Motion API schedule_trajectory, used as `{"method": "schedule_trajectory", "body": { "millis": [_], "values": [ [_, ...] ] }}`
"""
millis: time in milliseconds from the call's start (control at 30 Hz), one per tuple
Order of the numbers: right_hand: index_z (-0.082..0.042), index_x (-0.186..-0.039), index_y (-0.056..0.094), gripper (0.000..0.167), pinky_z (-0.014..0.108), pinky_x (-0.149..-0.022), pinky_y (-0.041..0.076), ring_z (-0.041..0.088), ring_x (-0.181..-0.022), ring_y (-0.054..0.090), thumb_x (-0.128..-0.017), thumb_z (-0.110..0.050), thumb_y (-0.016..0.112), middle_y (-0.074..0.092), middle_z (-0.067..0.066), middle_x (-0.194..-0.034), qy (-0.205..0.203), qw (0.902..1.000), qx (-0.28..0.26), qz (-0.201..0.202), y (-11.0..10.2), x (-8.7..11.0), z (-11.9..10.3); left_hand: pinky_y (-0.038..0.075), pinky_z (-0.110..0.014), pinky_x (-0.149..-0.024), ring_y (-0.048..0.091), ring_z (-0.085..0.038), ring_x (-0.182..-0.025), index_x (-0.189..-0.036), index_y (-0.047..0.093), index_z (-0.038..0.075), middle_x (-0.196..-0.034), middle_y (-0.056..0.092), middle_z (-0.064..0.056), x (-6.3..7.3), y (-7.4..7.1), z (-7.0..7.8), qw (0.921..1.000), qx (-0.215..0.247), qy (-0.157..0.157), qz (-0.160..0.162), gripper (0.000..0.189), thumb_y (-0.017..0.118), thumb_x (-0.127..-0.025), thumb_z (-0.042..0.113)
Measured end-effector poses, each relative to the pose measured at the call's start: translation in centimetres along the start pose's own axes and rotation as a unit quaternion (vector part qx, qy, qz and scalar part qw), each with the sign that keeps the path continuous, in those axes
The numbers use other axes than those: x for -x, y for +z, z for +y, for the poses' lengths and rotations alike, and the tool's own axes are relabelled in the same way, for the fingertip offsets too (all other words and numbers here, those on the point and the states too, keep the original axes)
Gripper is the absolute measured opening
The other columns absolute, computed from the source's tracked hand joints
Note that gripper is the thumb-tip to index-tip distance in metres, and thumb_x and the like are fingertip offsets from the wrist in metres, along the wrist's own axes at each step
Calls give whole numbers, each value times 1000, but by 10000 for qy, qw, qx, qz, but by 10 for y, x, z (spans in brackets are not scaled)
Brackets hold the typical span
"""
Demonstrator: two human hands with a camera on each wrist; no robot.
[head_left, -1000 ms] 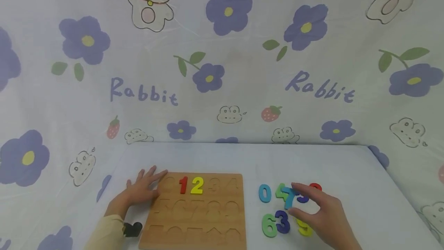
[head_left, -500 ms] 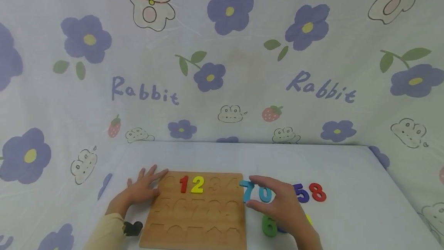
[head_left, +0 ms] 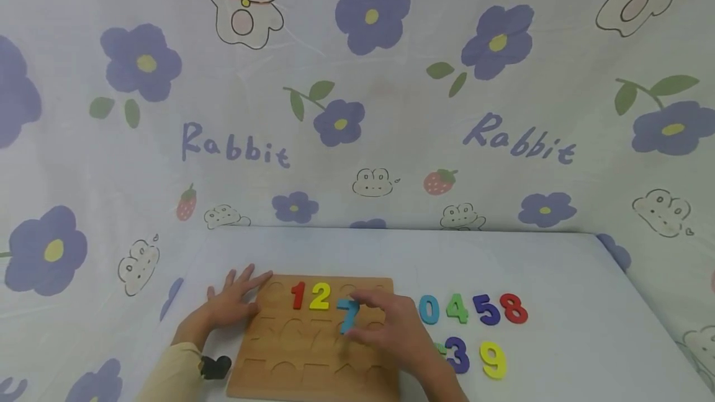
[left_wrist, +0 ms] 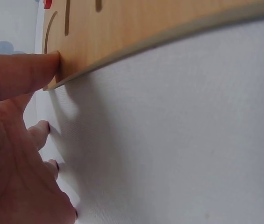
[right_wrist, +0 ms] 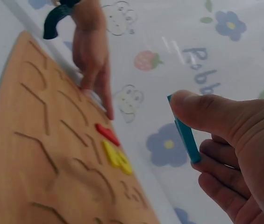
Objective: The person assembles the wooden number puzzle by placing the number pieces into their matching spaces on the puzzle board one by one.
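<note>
In the head view my right hand (head_left: 399,327) pinches a blue number 7 (head_left: 350,314) between thumb and fingers, over the upper right part of a wooden number puzzle board (head_left: 313,352). Seen edge-on in the right wrist view, the blue 7 (right_wrist: 186,135) is raised above the board. A red 1 (head_left: 298,295) and a yellow 2 (head_left: 320,296) sit in the board's top row. My left hand (head_left: 230,303) lies spread at the board's upper left edge. Its thumb (left_wrist: 33,70) touches the board's rim in the left wrist view.
Right of the board lie a blue 0 (head_left: 422,310), green 4 (head_left: 462,313), purple 5 (head_left: 486,312), red 8 (head_left: 514,308), purple 3 (head_left: 461,358) and yellow 9 (head_left: 500,361). A green piece (head_left: 441,348) is mostly hidden behind my right hand. A patterned cloth (head_left: 391,79) hangs behind the table.
My right hand has carried the blue 7 leftward from above the loose numbers to over the board. The left hand keeps its place at the board's edge.
</note>
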State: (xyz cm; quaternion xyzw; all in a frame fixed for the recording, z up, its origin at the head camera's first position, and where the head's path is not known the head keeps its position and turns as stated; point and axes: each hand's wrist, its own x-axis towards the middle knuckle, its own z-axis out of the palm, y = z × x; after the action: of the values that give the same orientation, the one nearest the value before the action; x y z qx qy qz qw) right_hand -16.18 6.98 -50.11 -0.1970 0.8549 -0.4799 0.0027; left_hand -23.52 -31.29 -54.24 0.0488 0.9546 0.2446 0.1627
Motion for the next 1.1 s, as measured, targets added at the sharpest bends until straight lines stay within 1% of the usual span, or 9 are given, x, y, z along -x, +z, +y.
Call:
{"method": "schedule_trajectory", "body": {
  "millis": [100,333,500,600,733,833,933,1000,1100],
  "values": [
    [-22,-140,75,57,53,-113,58,21,-134,71,-89,-41,91,77,-6,-140,-60,10000,28,-54,15,-3,4,-11,-92,-117,-6,-63,-164,-168,47,29,-183,13,-24,0,0,0,10000,7,21,20,74,70,-98,20],
    [-18,-140,75,56,51,-114,57,19,-132,70,-89,-32,93,78,-5,-138,39,9998,7,-212,47,-9,10,-11,-93,-116,-6,-64,-164,-168,47,28,-183,13,-25,0,2,-2,10000,13,42,63,75,70,-97,20],
    [-18,-137,76,54,49,-113,58,17,-128,70,-87,-28,94,77,-7,-136,8,9992,324,-222,64,-12,13,-12,-92,-116,-6,-63,-164,-168,47,28,-183,13,-24,-1,3,-4,10000,7,37,64,74,70,-98,20],
    [-20,-139,75,55,50,-115,56,17,-129,68,-88,-31,93,76,-8,-138,139,9979,549,-322,71,-14,14,-12,-92,-116,-6,-63,-164,-168,46,29,-183,13,-24,-1,3,-4,10000,6,43,58,74,70,-99,21],
    [-22,-138,75,51,53,-117,54,18,-128,67,-90,-29,91,75,-9,-136,361,9968,546,-468,80,-16,15,-12,-92,-117,-6,-63,-164,-168,46,29,-183,13,-24,0,3,-2,10000,19,51,50,73,70,-99,22],
    [-22,-135,76,47,51,-114,57,14,-119,67,-91,-26,90,76,-10,-131,459,9965,458,-529,86,-16,15,-11,-92,-116,-6,-64,-164,-168,46,28,-183,13,-24,1,3,-2,10000,29,60,62,74,70,-99,21],
    [-21,-135,76,46,49,-112,59,11,-115,67,-91,-25,90,77,-10,-129,487,9958,545,-544,89,-16,13,-12,-92,-116,-6,-64,-164,-168,46,28,-183,13,-24,0,4,-3,9999,48,69,68,74,70,-99,20],
    [-18,-135,76,48,49,-110,60,12,-115,68,-90,-25,91,78,-7,-129,485,9951,671,-538,91,-16,10,-12,-92,-116,-7,-64,-164,-168,46,29,-183,12,-24,0,4,-4,9999,55,65,68,74,70,-99,20],
    [-16,-138,75,52,50,-112,59,16,-123,70,-90,-25,92,78,-3,-133,475,9940,815,-547,92,-16,7,-12,-92,-116,-7,-64,-164,-168,46,29,-183,12,-23,-1,3,-5,9999,51,60,79,74,70,-99,20]
  ]
}}
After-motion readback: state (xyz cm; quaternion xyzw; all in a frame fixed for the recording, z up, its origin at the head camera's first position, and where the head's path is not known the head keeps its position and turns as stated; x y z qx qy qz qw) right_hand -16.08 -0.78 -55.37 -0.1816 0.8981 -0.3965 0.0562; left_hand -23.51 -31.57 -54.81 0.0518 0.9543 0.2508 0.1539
